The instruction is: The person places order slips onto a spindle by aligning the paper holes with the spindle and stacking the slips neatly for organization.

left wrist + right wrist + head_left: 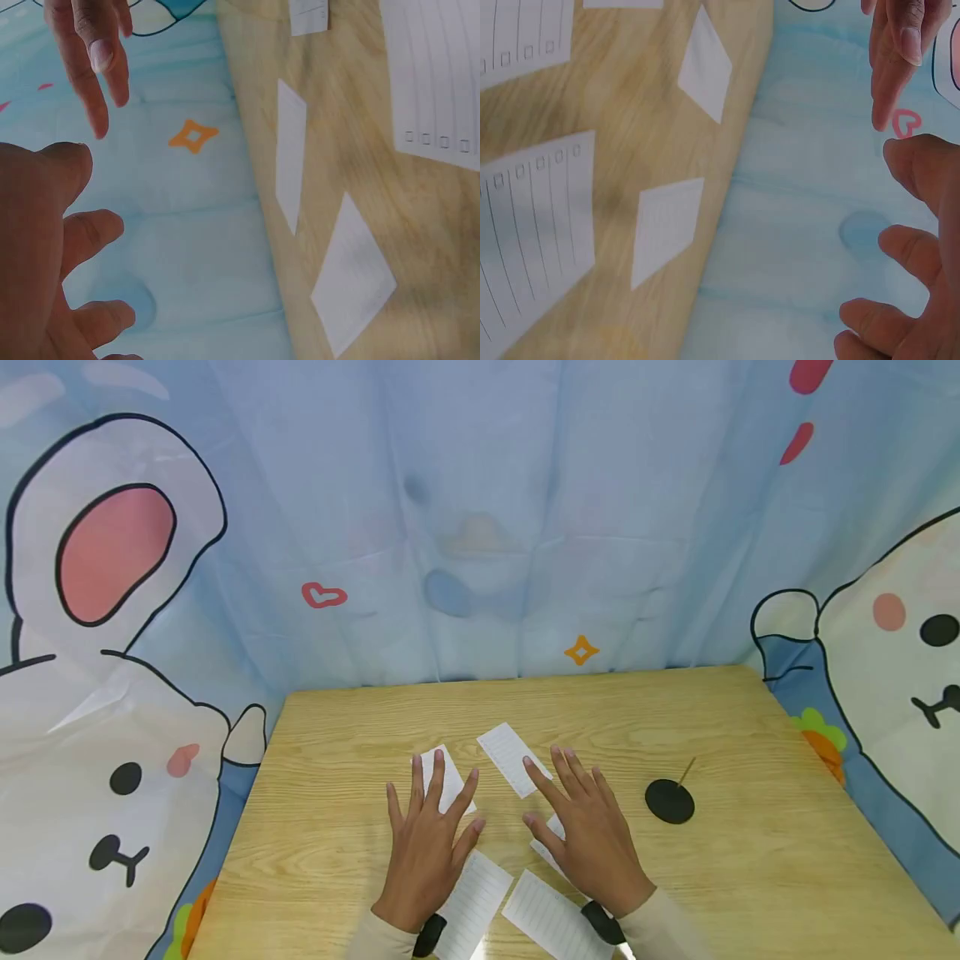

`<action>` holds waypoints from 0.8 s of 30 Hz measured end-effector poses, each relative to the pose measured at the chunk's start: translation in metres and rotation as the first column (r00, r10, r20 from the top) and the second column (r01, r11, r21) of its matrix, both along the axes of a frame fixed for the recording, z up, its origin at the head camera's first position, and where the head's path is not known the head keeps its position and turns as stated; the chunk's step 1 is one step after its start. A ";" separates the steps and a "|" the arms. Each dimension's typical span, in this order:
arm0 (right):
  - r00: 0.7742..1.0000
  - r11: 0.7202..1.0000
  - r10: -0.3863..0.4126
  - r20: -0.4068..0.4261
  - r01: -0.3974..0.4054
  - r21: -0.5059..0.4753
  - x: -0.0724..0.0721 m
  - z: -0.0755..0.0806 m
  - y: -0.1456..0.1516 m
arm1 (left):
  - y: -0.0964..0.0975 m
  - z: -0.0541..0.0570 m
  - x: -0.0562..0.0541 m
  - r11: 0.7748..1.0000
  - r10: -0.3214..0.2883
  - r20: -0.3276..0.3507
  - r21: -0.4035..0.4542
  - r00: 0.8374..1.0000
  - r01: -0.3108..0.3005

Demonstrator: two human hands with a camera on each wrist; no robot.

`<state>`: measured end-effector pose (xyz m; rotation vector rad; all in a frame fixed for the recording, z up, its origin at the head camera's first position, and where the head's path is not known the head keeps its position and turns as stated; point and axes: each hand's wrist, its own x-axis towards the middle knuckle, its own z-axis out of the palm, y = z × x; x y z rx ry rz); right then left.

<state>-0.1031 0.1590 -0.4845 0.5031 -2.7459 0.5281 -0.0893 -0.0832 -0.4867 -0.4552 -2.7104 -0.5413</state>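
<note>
Both hands hover over the table with fingers spread and nothing held. My left hand (426, 853) is above the left-hand slips, and my right hand (597, 845) is above the right-hand ones. Several white lined paper slips lie beneath and around them. A far-left slip (453, 789) is partly behind the left fingers. Another slip (510, 758) lies at the back between the hands, while a third slip (551, 852) is mostly covered by the right hand. Closest to me are two larger-looking slips, one left (480, 893) and one right (551, 917); small checkboxes show in the wrist views.
A round black disc (663, 803) with a thin brown stick (687, 769) rising at its edge sits on the table to the right. The wooden table (780, 860) ends at the back against a blue cartoon-printed curtain (480, 485), which also hangs at both sides.
</note>
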 end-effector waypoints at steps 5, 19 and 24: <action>0.999 0.999 0.042 -0.012 -0.042 -0.007 0.004 -0.006 -0.006 | -0.002 -0.007 0.005 1.000 0.003 -0.018 0.019 1.000 -0.002; 0.995 0.995 0.096 -0.029 -0.097 -0.025 0.009 -0.019 -0.016 | -0.009 -0.019 0.016 0.999 0.039 -0.039 0.032 0.998 -0.038; 0.993 0.992 0.116 -0.028 -0.117 -0.037 0.011 -0.024 -0.019 | -0.015 -0.026 0.023 0.996 0.062 -0.057 0.072 0.996 -0.058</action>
